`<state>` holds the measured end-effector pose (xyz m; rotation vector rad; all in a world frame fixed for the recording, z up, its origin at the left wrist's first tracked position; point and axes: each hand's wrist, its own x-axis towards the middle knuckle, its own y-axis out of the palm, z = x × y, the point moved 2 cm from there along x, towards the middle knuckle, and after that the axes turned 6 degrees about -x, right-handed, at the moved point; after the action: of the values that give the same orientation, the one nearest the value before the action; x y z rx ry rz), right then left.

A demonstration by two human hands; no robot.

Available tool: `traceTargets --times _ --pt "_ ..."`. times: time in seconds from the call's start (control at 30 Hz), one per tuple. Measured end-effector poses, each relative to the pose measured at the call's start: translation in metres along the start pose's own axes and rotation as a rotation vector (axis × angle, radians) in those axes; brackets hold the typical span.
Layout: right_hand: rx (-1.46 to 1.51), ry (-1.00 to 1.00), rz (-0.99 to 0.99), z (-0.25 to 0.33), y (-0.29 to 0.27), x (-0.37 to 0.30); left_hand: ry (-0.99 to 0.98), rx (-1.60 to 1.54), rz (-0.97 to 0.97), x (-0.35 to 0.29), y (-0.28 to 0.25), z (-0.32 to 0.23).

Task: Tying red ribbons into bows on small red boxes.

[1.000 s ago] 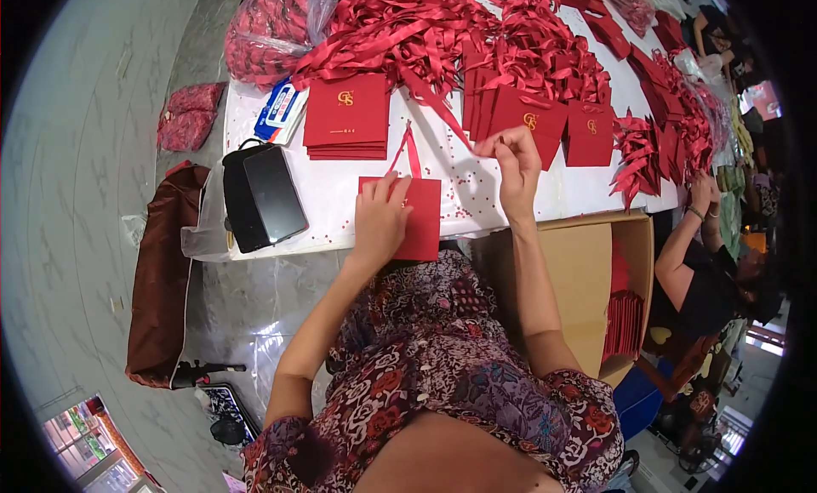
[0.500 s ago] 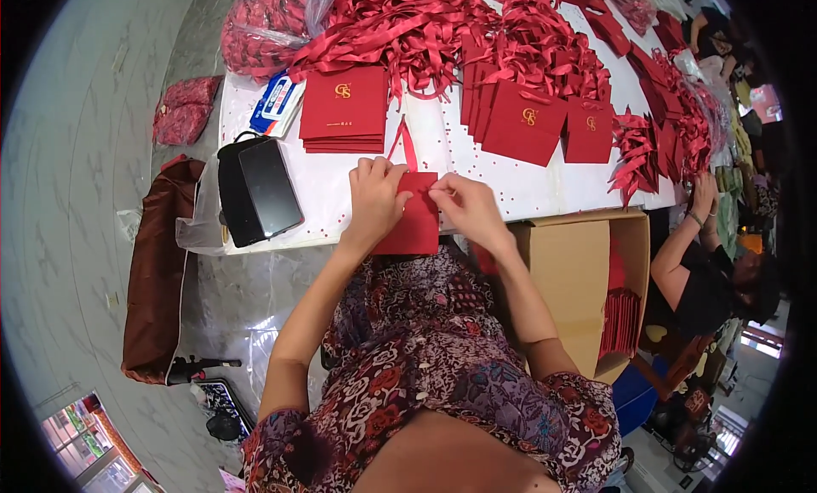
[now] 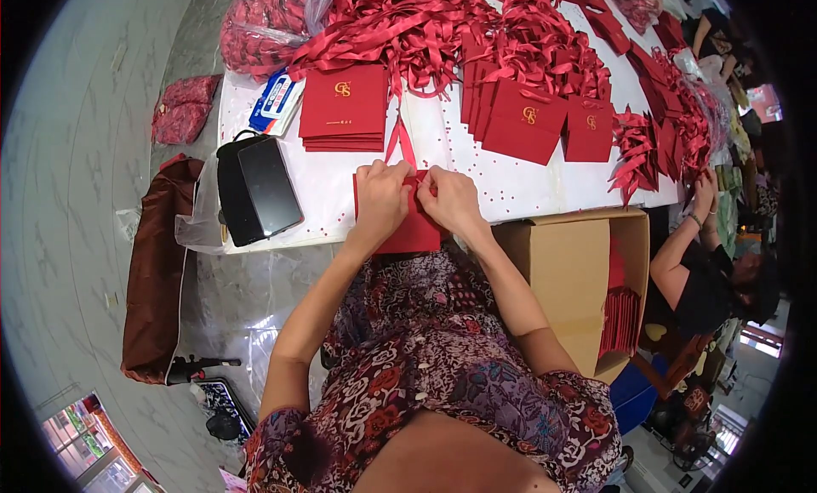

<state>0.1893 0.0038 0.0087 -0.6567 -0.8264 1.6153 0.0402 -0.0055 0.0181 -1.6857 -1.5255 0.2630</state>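
A red paper gift bag (image 3: 414, 234) lies at the table's front edge, partly over my lap, with both hands at its top. My left hand (image 3: 382, 195) has its fingers closed over the upper left of the bag. My right hand (image 3: 451, 199) pinches at the upper right, close to the left fingertips; what is between its fingers is too small to make out. A red ribbon (image 3: 407, 144) runs from the bag's top edge up across the white table toward the ribbon heap.
Stacked red bags (image 3: 344, 110) lie beyond my left hand, near a dark phone case (image 3: 258, 191) and a blue-white packet (image 3: 277, 102). A red ribbon heap (image 3: 408, 25) covers the back. More bags (image 3: 525, 123) stand right, above a cardboard box (image 3: 566, 280). A co-worker's arm (image 3: 681, 246) reaches in farther right.
My right hand has moved slightly left, closer to my left hand at the bag's top. My left fingers have shifted a little over the bag.
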Motion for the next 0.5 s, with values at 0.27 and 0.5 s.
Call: traceTargets --times 0.27,0.5 --pt "-0.027 -0.006 -0.007 0.009 -0.011 -0.001 -0.063 -0.045 -0.004 -0.003 -0.001 0.003" --pt "0.111 0.06 -0.047 0.005 -0.007 -0.005 -0.063 -0.062 0.104 -0.004 -0.004 0.007"
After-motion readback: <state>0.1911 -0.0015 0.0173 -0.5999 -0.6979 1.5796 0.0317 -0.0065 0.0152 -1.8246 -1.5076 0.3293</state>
